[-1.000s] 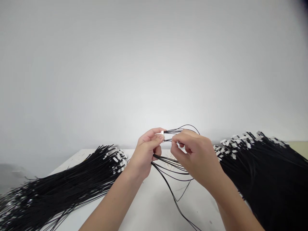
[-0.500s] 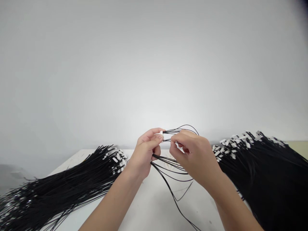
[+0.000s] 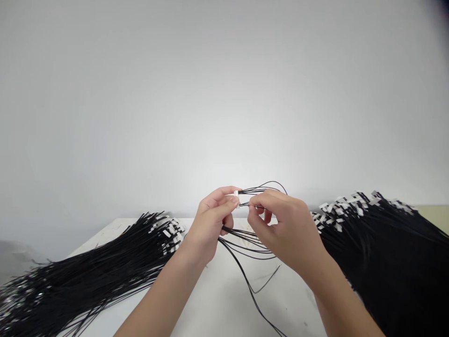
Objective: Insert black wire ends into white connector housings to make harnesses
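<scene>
My left hand (image 3: 210,223) pinches a small white connector (image 3: 236,197) between thumb and forefinger, held up above the white table (image 3: 224,299). Several thin black wires (image 3: 261,189) run out of the connector to the right and loop back down under both hands. My right hand (image 3: 282,229) is closed in a pinch on one of these wires right beside the connector. More of the black wires (image 3: 245,243) hang from under my left palm down to the table.
A big bundle of black wires with white tags (image 3: 105,267) lies on the table at the left. A larger heap of the same wires (image 3: 382,252) covers the right side. A plain light wall rises behind the table.
Both hands have shifted very slightly left and the right fingers have adjusted their pinch at the connector. The bundles have not moved.
</scene>
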`<act>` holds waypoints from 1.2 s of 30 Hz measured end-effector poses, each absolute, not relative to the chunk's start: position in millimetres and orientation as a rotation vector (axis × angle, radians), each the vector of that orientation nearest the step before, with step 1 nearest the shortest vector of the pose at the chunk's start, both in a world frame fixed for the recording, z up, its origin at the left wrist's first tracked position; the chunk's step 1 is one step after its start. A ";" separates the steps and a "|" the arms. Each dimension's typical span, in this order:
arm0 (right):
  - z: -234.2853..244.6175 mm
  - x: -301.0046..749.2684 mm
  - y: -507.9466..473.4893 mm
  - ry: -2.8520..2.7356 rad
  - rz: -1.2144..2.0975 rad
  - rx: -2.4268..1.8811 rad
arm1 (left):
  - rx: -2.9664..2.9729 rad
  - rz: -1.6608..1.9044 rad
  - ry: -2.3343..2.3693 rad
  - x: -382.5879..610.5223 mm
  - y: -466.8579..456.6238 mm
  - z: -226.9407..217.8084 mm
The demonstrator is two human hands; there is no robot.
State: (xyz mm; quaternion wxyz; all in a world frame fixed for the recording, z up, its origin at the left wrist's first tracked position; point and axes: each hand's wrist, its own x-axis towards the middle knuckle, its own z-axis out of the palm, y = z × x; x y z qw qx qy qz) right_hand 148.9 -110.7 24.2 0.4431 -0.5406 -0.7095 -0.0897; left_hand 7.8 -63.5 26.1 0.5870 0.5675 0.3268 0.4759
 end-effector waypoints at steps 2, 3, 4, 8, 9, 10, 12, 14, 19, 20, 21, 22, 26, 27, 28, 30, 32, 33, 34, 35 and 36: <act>24.1 148.1 -111.5 -1.749 -0.194 -1.325 | 1.358 1.137 0.791 6.8 -65.3 28.4; 24.0 147.8 -111.8 -1.742 -0.179 -1.313 | 1.370 1.148 0.799 6.2 -66.1 29.4; 24.0 147.5 -111.9 -1.736 -0.161 -1.299 | 1.378 1.156 0.802 5.7 -66.9 30.1; 24.4 147.8 -112.0 -1.745 -0.098 -1.228 | 1.365 1.156 0.793 4.1 -69.2 31.1; 24.5 147.9 -111.8 -1.750 -0.094 -1.215 | 1.350 1.148 0.789 3.9 -69.6 31.1; 24.5 147.9 -111.4 -1.753 -0.095 -1.206 | 1.333 1.139 0.787 3.8 -70.0 31.1; 23.9 147.5 -110.5 -1.751 -0.109 -1.194 | 1.297 1.133 0.783 3.9 -70.5 31.2; 22.6 146.6 -109.3 -1.751 -0.135 -1.182 | 1.267 1.137 0.779 4.2 -71.0 31.5; 18.1 143.8 -107.7 -1.743 -0.218 -1.112 | 1.232 1.153 0.768 5.2 -71.6 31.5; 17.5 143.4 -107.7 -1.743 -0.232 -1.104 | 1.231 1.152 0.768 5.4 -71.5 31.3; 17.2 143.1 -107.7 -1.744 -0.243 -1.103 | 1.230 1.150 0.766 5.6 -71.2 31.0; 17.2 142.9 -107.8 -1.743 -0.250 -1.108 | 1.231 1.143 0.761 5.8 -70.7 30.7; 20.5 144.2 -108.5 -1.756 -0.209 -1.214 | 1.247 1.139 0.745 6.2 -69.2 31.0; 21.5 144.9 -108.7 -1.762 -0.194 -1.247 | 1.255 1.137 0.743 6.0 -69.1 31.4; 22.5 145.7 -109.0 -1.763 -0.193 -1.267 | 1.259 1.135 0.741 5.7 -69.0 31.9; 23.9 147.1 -110.5 -1.726 -0.271 -1.257 | 1.255 1.141 0.734 4.5 -68.7 32.9; 25.4 148.1 -114.2 -1.645 -0.440 -1.185 | 1.234 1.167 0.726 2.8 -67.6 33.7; 26.6 148.4 -117.3 -1.606 -0.514 -1.143 | 1.220 1.184 0.723 1.9 -66.8 33.9; 28.0 148.7 -121.2 -1.583 -0.551 -1.109 | 1.205 1.200 0.724 1.1 -65.7 34.2; 29.7 148.9 -125.7 -1.594 -0.535 -1.089 | 1.188 1.216 0.727 0.4 -64.6 34.3; 31.3 149.0 -130.5 -1.641 -0.464 -1.087 | 1.170 1.231 0.732 -0.2 -63.6 34.4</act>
